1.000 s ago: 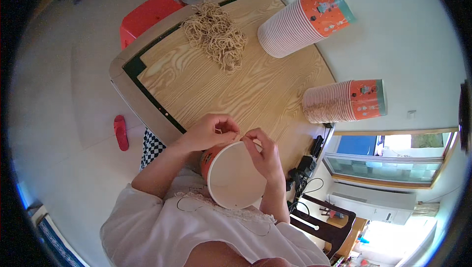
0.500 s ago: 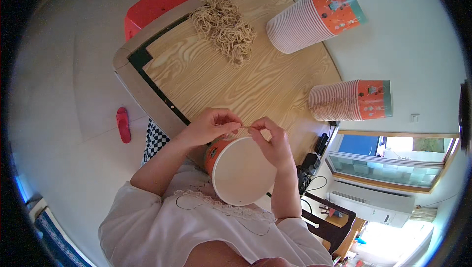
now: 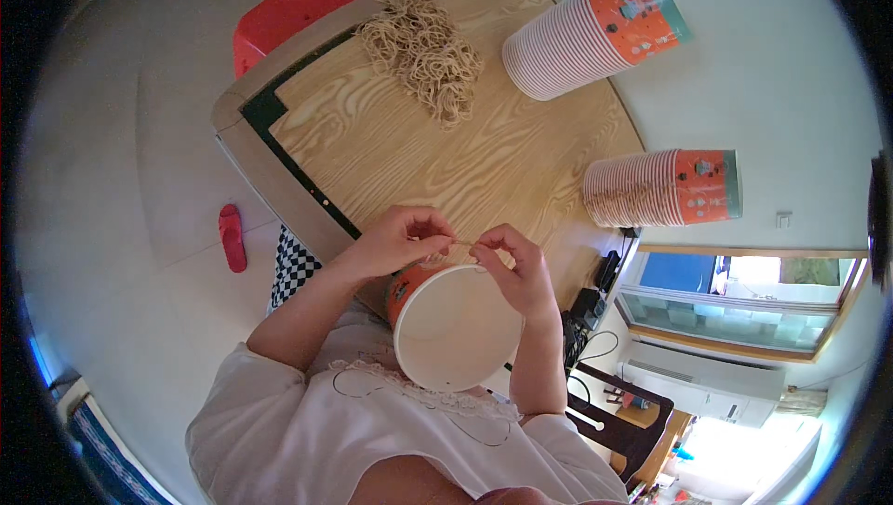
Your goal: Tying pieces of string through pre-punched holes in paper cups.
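Note:
Pinched between the fingertips of both hands is a thin tan cord (image 3: 463,243), a short length of it showing between them. My left hand (image 3: 405,237) grips one end with thumb and forefinger, and my right hand (image 3: 517,268) pinches the other. Just below them a large white-lined paper bucket (image 3: 454,333), orange outside, leans against my body with its mouth toward me. The right hand is beside its far right rim. On the far part of the table lies a tangled heap of similar tan cords (image 3: 423,54).
Two stacks of nested paper buckets stand at the table's right side, a taller one (image 3: 581,40) farther back and a shorter one (image 3: 646,189) nearer. Black adapters and cables (image 3: 588,305) lie at the right edge. A red stool (image 3: 288,21) is beyond the wooden table (image 3: 372,147).
My hands have barely moved, and the gap between the fingertips is slightly wider. The bucket's rim has shifted a little down and left.

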The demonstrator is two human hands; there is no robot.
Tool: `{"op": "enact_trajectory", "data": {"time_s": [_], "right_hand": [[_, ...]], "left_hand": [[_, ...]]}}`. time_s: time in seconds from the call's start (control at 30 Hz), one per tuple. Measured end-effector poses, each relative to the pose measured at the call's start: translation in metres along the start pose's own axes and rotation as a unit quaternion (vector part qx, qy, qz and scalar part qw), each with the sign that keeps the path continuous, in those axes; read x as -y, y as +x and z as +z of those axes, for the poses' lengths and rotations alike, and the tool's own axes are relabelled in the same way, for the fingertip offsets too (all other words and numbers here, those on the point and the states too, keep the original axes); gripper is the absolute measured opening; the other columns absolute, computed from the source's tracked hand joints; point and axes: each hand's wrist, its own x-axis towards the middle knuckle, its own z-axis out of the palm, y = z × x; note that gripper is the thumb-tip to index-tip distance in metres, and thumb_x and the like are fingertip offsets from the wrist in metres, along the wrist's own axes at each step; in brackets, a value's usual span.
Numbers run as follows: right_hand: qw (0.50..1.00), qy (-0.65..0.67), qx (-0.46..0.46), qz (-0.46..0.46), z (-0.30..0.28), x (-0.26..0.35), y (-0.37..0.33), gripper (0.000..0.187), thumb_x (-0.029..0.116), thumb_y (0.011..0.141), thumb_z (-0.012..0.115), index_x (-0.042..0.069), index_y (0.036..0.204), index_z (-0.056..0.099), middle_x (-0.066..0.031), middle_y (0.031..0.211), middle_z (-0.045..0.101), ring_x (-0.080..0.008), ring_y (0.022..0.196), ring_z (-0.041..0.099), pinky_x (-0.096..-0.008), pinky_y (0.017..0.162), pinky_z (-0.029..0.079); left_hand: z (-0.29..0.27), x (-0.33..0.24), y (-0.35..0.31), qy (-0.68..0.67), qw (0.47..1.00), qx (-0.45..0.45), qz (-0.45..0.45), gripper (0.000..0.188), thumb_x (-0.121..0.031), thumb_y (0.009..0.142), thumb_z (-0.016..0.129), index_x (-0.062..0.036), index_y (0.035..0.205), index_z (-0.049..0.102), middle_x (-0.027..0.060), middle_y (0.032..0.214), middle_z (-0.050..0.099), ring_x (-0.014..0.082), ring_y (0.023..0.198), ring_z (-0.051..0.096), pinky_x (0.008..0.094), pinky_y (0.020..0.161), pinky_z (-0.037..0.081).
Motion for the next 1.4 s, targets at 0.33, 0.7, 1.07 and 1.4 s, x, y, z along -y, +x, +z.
{"op": "enact_trajectory", "data": {"time_s": [0.33, 0.7, 1.07, 1.4], "right_hand": [[0.968, 0.241, 0.027, 0.066, 0.008, -0.053, 0.009, 0.016, -0.003, 0.083, 0.059, 0.001, 0.099, 0.058, -0.0035, 0.091, 0.060, -0.0116, 0.089, 0.056, -0.0249, 0.078, 0.046], [0.968, 0.250, 0.031, 0.006, 0.009, -0.078, 0.016, 0.018, -0.005, 0.080, 0.060, 0.001, 0.097, 0.061, -0.0049, 0.093, 0.060, -0.0133, 0.091, 0.056, -0.0251, 0.081, 0.045], [0.968, 0.249, -0.002, 0.014, 0.010, -0.083, 0.020, 0.013, -0.005, 0.081, 0.060, 0.000, 0.093, 0.061, -0.0051, 0.092, 0.060, -0.0127, 0.090, 0.057, -0.0255, 0.082, 0.045], [0.980, 0.198, -0.006, 0.005, 0.004, -0.064, 0.017, 0.012, -0.008, 0.078, 0.063, 0.001, 0.086, 0.061, -0.0036, 0.084, 0.056, -0.0102, 0.078, 0.054, -0.0226, 0.071, 0.043]], "left_hand": [[0.005, 0.015, 0.021, 0.076, 0.996, -0.018, -0.044, 0.013, -0.011, 0.084, 0.063, -0.0015, 0.092, 0.061, 0.0025, 0.084, 0.063, 0.0078, 0.077, 0.057, 0.0230, 0.070, 0.047], [0.009, 0.051, 0.041, 0.008, 1.000, -0.019, -0.008, 0.013, -0.012, 0.083, 0.064, -0.0025, 0.091, 0.063, 0.0026, 0.084, 0.063, 0.0102, 0.080, 0.058, 0.0250, 0.074, 0.047], [0.010, 0.056, 0.051, 0.144, 0.988, -0.048, -0.018, 0.023, -0.019, 0.082, 0.066, -0.0025, 0.098, 0.065, 0.0094, 0.091, 0.067, 0.0173, 0.083, 0.063, 0.0309, 0.078, 0.050], [0.016, 0.052, 0.060, 0.192, 0.975, -0.108, 0.002, 0.015, -0.014, 0.081, 0.063, -0.0019, 0.090, 0.065, 0.0093, 0.084, 0.066, 0.0162, 0.077, 0.062, 0.0297, 0.072, 0.049]]}}
